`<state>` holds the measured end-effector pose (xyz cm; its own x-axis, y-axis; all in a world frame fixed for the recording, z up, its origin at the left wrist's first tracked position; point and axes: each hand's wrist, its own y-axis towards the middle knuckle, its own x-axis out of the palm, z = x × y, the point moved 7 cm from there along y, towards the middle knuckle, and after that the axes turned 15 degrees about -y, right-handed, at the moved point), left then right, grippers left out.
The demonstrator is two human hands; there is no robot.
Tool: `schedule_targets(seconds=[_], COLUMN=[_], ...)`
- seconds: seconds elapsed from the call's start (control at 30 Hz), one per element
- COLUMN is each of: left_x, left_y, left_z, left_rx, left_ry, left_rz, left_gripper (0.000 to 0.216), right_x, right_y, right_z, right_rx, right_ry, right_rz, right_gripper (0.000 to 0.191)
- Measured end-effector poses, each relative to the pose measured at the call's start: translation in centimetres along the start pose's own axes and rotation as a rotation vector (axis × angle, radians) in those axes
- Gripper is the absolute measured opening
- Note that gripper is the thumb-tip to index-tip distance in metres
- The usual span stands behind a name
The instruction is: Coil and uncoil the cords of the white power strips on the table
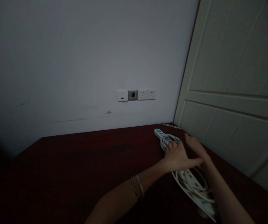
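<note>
Power strip: white, long and flat, with dark socket openings on its upper face and small blue labels. Its white cord is wound around it in loose loops. It lies on the dark red table, lower right of the frame, running from the table's far right corner down towards the bottom edge, close beside the pale panelled door.

Left hand: palm down on the middle of the strip, fingers extended and lightly spread, tips on the cord loops. Two thin bangles on the wrist.

Right hand: just right of the left hand, touching it, fingers held together and pointing towards the strip's far end; whether they grip the cord cannot be told, as the frame is dim and blurred.

Wall sockets: a row of plates, centre of the frame.
</note>
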<state>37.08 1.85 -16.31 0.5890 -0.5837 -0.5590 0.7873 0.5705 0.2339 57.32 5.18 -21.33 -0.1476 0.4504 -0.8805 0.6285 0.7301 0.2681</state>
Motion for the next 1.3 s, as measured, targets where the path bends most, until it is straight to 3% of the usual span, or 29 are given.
schedule_targets(seconds=[0.1, 0.27, 0.33, 0.47, 0.6, 0.7, 0.8, 0.9, 1.0, 1.13, 1.3], left_x=[2.8, 2.8, 2.9, 3.1, 3.1, 2.9, 2.9, 2.9, 2.7, 0.7, -1.2], left_y=[-2.4, -4.4, -4.5, -3.9, -3.6, -3.6, -3.8, -4.0, -4.0, -4.3, -5.1], left_z=[-0.2, -3.7, -5.1, -6.4, -6.7, -7.5, -8.7, -9.0, -7.7, -6.1, -7.1], left_rx=[-0.071, -0.248, -0.298, -0.298, -0.305, -0.343, -0.384, -0.374, -0.373, -0.380, -0.361], left_ry=[0.052, 0.066, -0.010, -0.162, -0.260, -0.320, -0.406, -0.633, -0.926, -1.143, -1.268], left_rz=[-0.221, -0.233, -0.214, -0.106, -0.039, 0.033, 0.125, 0.181, 0.091, 0.004, -0.011], left_gripper=[0.093, 0.075, 0.070, 0.066, 0.062, 0.059, 0.058, 0.046, 0.031, 0.030, 0.030], right_x=[0.0, -1.5, -2.0, -1.4, 0.4, 1.5, 1.4, -0.2, -2.5, -4.3, -5.0], right_y=[-1.4, -2.8, -3.3, -5.5, -8.8, -10.3, -10.4, -10.2, -10.6, -11.7, -11.7], right_z=[-0.9, -1.8, -1.3, 0.2, -0.4, -1.6, -2.2, -3.6, -5.8, -8.3, -10.8], right_rx=[0.037, -0.013, -0.033, -0.006, -0.034, -0.087, -0.067, -0.086, -0.168, -0.224, -0.317], right_ry=[-0.055, -0.093, -0.134, -0.140, 0.131, 0.274, 0.323, 0.413, 0.492, 0.593, 0.490], right_rz=[-0.002, -0.015, -0.090, -0.364, -0.602, -0.675, -0.617, -0.480, -0.337, -0.226, -0.058], right_gripper=[0.060, 0.048, 0.043, 0.040, 0.046, 0.054, 0.052, 0.049, 0.046, 0.043, 0.039])
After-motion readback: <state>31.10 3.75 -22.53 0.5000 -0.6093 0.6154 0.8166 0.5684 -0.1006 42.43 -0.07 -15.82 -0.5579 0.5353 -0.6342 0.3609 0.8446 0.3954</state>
